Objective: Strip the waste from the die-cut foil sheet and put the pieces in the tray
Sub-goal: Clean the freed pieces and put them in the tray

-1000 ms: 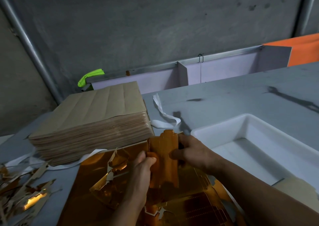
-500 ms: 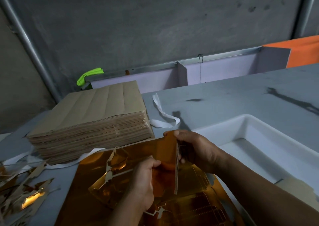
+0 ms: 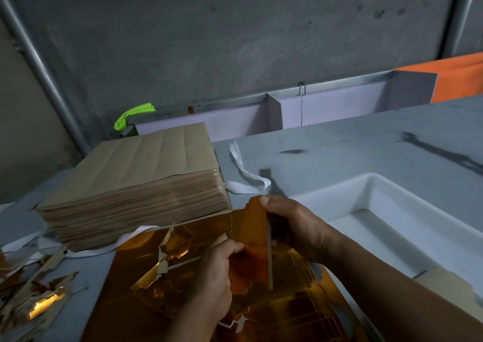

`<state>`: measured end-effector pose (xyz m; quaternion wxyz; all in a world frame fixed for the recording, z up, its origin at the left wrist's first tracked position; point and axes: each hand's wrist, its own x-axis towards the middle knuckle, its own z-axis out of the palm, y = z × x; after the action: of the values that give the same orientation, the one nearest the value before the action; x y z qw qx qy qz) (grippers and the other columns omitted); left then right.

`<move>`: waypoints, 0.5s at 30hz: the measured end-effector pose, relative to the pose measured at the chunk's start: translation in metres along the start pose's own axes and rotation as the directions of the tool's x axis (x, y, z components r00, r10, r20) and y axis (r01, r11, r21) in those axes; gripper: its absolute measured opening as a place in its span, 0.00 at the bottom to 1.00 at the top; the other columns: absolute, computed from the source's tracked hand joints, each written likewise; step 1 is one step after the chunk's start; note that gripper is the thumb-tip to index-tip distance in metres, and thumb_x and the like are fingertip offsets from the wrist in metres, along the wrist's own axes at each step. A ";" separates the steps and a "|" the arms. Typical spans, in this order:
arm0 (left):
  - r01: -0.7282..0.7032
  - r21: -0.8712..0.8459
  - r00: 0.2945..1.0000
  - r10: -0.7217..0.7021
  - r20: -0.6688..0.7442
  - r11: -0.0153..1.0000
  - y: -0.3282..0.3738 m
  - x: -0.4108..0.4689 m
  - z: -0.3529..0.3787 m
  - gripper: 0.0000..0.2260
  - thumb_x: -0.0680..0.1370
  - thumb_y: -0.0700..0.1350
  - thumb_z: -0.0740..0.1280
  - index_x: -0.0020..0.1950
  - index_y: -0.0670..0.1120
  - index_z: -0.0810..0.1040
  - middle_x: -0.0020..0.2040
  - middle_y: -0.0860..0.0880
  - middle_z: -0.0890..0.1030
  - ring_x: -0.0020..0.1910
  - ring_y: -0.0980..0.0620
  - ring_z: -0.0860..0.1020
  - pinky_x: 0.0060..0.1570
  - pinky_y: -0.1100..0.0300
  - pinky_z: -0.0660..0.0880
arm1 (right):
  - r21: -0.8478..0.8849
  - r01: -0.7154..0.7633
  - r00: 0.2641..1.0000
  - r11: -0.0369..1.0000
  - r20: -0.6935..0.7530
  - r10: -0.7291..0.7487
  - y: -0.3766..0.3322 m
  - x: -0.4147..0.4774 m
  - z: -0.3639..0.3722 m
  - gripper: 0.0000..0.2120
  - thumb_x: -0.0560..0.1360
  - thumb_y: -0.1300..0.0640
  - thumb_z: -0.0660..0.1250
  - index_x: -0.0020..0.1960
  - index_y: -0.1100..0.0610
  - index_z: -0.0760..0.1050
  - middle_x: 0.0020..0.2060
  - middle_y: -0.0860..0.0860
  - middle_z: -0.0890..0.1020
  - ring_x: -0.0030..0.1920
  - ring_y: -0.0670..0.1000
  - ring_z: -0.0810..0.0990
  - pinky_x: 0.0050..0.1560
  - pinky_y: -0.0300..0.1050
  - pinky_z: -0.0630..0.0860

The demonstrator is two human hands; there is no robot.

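A gold-orange die-cut foil sheet (image 3: 136,268) lies on the grey table in front of me, with torn waste strips (image 3: 167,258) curling up from it. My right hand (image 3: 295,224) grips a thin stack of gold foil pieces (image 3: 251,226), held on edge above the sheet. My left hand (image 3: 217,271) pinches the lower left side of the same stack. The white tray (image 3: 366,185) sits just right of my hands; a tan piece (image 3: 444,286) lies at its near end.
A tall stack of brown sheets (image 3: 136,185) stands at the left rear. Torn foil waste (image 3: 34,289) is piled at the left edge. White paper strips (image 3: 243,174) lie behind the hands. Purple dividers (image 3: 326,109) line the table's back edge.
The stack of foil pieces has turned from flat-facing to edge-on, and my right hand has shifted up to grip its top corner. My left hand has slid lower.
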<state>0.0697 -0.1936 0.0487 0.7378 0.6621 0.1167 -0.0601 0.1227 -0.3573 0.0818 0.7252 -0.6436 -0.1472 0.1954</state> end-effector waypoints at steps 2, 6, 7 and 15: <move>-0.064 0.067 0.995 0.068 -0.069 0.996 0.002 0.000 0.001 0.07 0.79 0.46 0.62 0.55 0.51 0.78 0.51 0.43 0.83 0.51 0.42 0.80 0.41 0.51 0.74 | -0.067 -0.018 1.000 0.998 -0.003 0.018 0.000 0.000 0.000 0.23 0.70 0.39 0.67 0.55 0.57 0.76 0.41 0.52 0.81 0.41 0.52 0.81 0.39 0.44 0.77; -0.155 0.144 0.975 0.175 -0.139 0.977 0.008 0.000 0.001 0.08 0.81 0.46 0.62 0.50 0.58 0.79 0.49 0.46 0.84 0.48 0.45 0.82 0.45 0.48 0.77 | -0.166 -0.036 0.999 0.985 -0.001 0.037 0.003 0.001 0.002 0.09 0.77 0.56 0.69 0.57 0.55 0.80 0.51 0.55 0.85 0.52 0.57 0.84 0.54 0.54 0.81; -0.171 0.156 0.970 0.194 -0.147 0.973 0.009 -0.001 0.001 0.09 0.81 0.46 0.63 0.48 0.59 0.79 0.49 0.46 0.84 0.50 0.46 0.81 0.49 0.47 0.77 | -0.176 -0.027 1.000 0.984 -0.012 0.025 0.002 0.001 0.002 0.08 0.78 0.59 0.68 0.56 0.56 0.81 0.49 0.54 0.85 0.51 0.56 0.85 0.52 0.53 0.82; -0.262 0.086 0.871 0.274 -0.407 0.961 0.019 -0.004 0.008 0.11 0.76 0.49 0.69 0.56 0.52 0.72 0.55 0.47 0.77 0.52 0.49 0.77 0.40 0.58 0.70 | -0.181 0.137 0.983 0.974 -0.099 -0.156 0.004 0.000 0.006 0.10 0.78 0.63 0.67 0.50 0.52 0.85 0.41 0.48 0.87 0.39 0.44 0.85 0.37 0.35 0.78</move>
<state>0.0709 -0.1996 0.0685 0.6878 0.6797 0.1772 0.1830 0.1198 -0.3520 0.0788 0.6861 -0.7015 -0.1698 0.0912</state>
